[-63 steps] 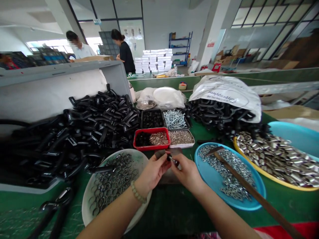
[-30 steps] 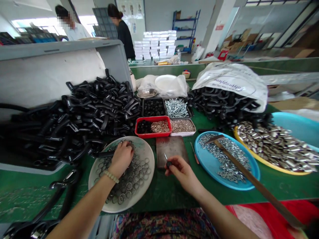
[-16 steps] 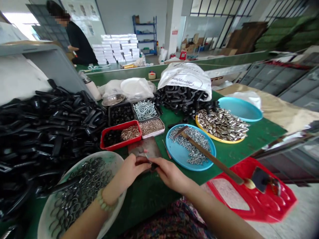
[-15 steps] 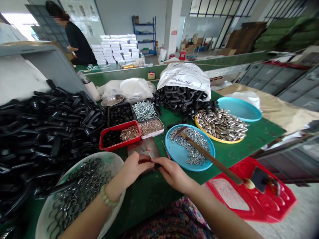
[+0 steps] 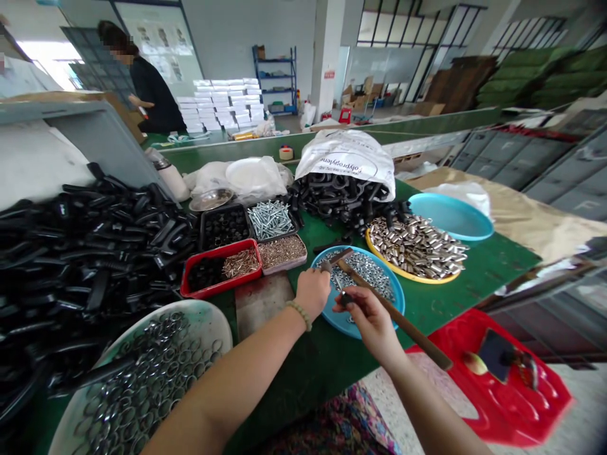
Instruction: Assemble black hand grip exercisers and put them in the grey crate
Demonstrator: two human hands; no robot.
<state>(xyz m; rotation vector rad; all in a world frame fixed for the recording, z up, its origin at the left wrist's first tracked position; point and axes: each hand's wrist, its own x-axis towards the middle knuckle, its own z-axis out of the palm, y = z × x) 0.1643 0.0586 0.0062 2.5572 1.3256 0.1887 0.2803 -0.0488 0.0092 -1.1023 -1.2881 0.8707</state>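
Note:
My right hand (image 5: 372, 319) is closed in a pinch on a small black part (image 5: 347, 299) with what looks like a metal screw sticking up from it. It hovers over the near edge of a blue tray (image 5: 401, 300) of small metal nuts (image 5: 367, 270). My left hand (image 5: 313, 292), with a beaded bracelet on the wrist, is at the tray's left rim. Its fingers are curled and their tips are hidden, so I cannot make out what they hold. A wooden-handled hammer (image 5: 393, 309) lies across the tray. Left of my left hand is a flat metal plate (image 5: 260, 303).
Nearby stand a red tray (image 5: 220, 291) of black pieces and rivets, screws (image 5: 271, 219), and a yellow tray (image 5: 429, 278) of metal sleeves. A white basin (image 5: 222, 316) of rings and piled black handles (image 5: 95, 253) fill the left. A red stool (image 5: 507, 404) stands right. A person (image 5: 154, 95) works behind.
Both hands have moved right, from over the metal plate to the blue tray. They have come apart; the small black part stays in my right hand. The view has shifted slightly.

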